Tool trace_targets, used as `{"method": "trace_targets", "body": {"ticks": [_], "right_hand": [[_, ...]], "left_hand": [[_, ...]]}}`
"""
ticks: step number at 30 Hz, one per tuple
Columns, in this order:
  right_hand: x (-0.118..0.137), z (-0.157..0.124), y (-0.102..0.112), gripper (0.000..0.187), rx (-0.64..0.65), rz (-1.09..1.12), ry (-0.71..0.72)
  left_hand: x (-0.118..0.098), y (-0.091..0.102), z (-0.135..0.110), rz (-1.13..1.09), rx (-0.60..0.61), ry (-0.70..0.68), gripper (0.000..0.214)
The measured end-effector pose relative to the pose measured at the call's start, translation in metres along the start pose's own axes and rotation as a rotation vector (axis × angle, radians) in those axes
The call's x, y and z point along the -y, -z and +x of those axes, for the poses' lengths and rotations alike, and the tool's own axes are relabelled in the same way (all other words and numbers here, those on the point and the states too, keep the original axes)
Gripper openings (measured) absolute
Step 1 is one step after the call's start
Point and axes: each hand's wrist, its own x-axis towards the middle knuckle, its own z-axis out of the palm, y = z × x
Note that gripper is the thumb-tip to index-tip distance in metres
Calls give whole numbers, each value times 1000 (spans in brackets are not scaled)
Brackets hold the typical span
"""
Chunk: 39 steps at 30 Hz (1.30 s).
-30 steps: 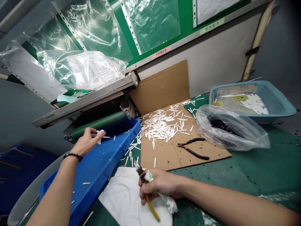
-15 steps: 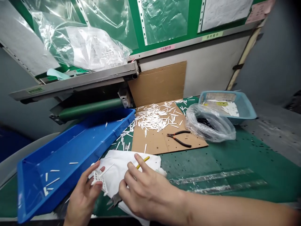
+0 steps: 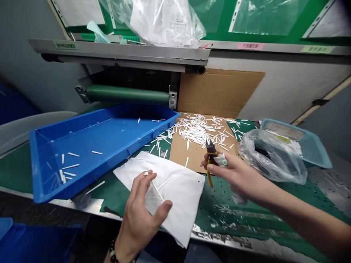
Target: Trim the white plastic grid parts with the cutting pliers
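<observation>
My left hand (image 3: 144, 210) is over the white cloth (image 3: 185, 186), fingers curved and thumb apart. Between fingertips and thumb it holds a thin white plastic part (image 3: 157, 190), seen nearly edge-on, with a slim stick jutting from it. My right hand (image 3: 227, 166) is closed round yellow-handled nippers (image 3: 210, 148), their dark jaws pointing up and away over the cardboard sheet (image 3: 178, 155). A small pale-green and white thing shows at its fingers; what it is I cannot make out. Behind the nippers lies a pile of slim white sticks (image 3: 196, 129).
At left a long blue tray (image 3: 109, 135) holds several white sticks. To the right stand a clear plastic bag (image 3: 290, 168) with dark contents and a light-blue basket (image 3: 319, 149). Upright cardboard (image 3: 219, 89) and a metal shelf (image 3: 117, 53) are behind. Loose sticks lie on the green table.
My right hand has moved away from the left hand, up and right, with the nippers. The left hand has turned the white part edge-on. The view has shifted; the orange-black nippers no longer show.
</observation>
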Motion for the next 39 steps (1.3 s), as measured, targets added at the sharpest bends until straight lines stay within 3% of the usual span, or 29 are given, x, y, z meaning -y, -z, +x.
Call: {"method": "trace_targets", "body": {"ticks": [5, 10, 15, 26, 39], "right_hand": [[0, -2, -27, 26, 262, -368, -70], [12, 6, -64, 21, 476, -521, -106], [36, 24, -86, 21, 620, -704, -224], [52, 39, -107, 32, 623, -760, -160], [55, 41, -118, 41, 598, -900, -182]], "left_hand": [[6, -18, -10, -32, -172, 60, 102], [10, -17, -10, 15, -134, 119, 95], [6, -19, -13, -36, -165, 178, 96], [2, -21, -14, -17, -146, 315, 97], [1, -25, -12, 34, -189, 280, 88]]}}
